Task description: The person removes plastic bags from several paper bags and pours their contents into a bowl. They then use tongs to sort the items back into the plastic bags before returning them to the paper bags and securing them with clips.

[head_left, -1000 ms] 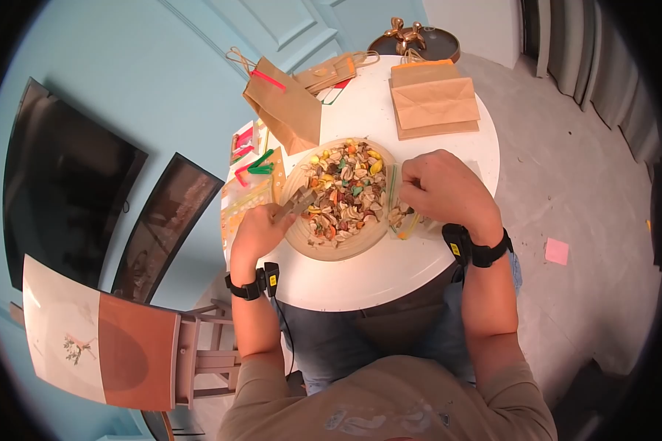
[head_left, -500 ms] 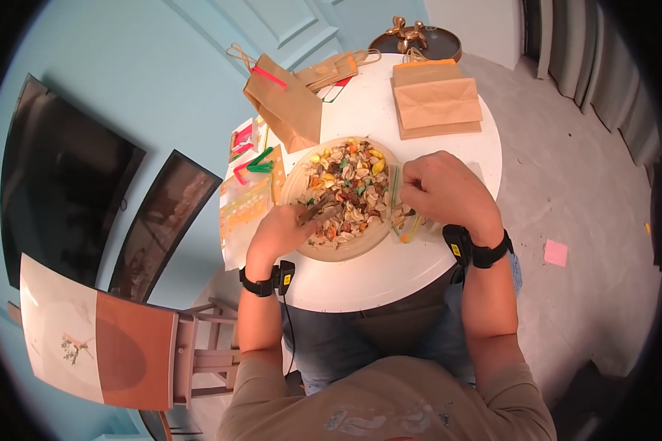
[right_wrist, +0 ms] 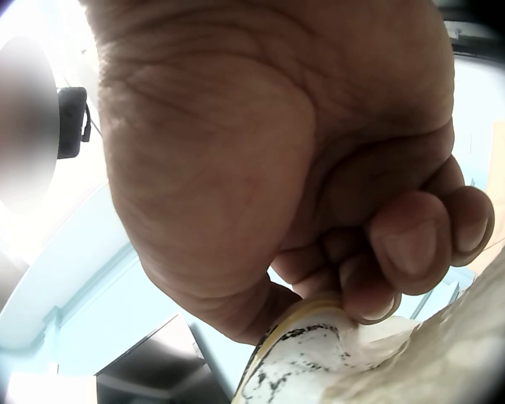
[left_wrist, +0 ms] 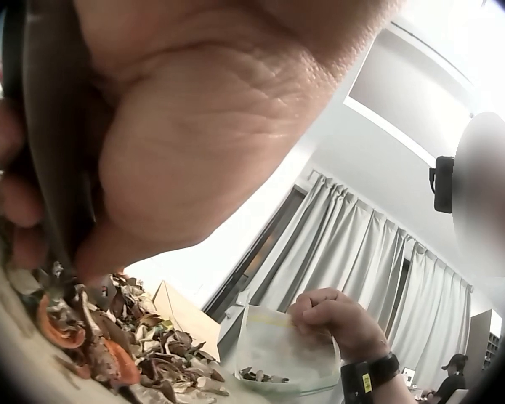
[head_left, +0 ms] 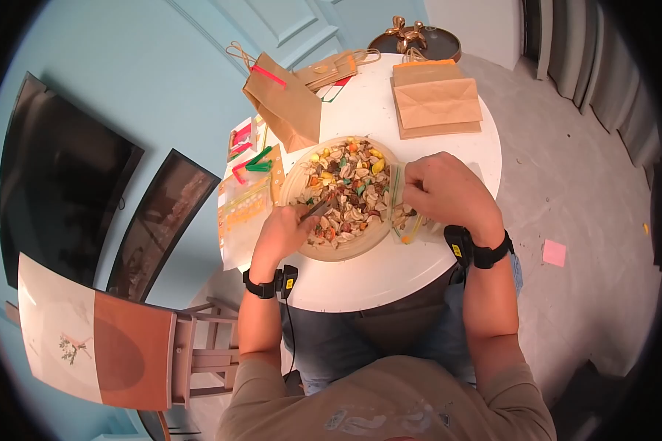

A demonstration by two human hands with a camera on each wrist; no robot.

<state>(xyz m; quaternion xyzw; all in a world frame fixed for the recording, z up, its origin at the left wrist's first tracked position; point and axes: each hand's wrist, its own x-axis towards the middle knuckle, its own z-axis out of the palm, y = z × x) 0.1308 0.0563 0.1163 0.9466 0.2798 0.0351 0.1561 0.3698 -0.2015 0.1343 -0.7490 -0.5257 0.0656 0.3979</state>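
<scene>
In the head view my left hand point(head_left: 281, 234) grips dark tongs point(head_left: 315, 209) low over the left part of a round tan plate point(head_left: 332, 255). Potpourri point(head_left: 354, 184) covers the plate: dried petals and pods, with yellow, orange and green bits. The left wrist view has the tongs point(left_wrist: 57, 126) running down through the fingers, their tips right among the dried pieces. At the plate's right side, my right hand point(head_left: 449, 189) pinches the upper edge of a clear zip bag point(head_left: 396, 184). Some dried pieces lie at the bottom of the bag point(left_wrist: 290, 349).
An upright paper bag point(head_left: 283, 103) and folded paper bags point(head_left: 331, 72) stand behind the plate, with another paper bag point(head_left: 438, 99) at the back right. Green ties point(head_left: 259, 162) and a flat zip pouch point(head_left: 244, 209) lie left of the plate on the white table point(head_left: 346, 287).
My left hand has moved right and lowered the tongs from the plate's left edge into the potpourri. The right hand stays at the bag almost unmoved.
</scene>
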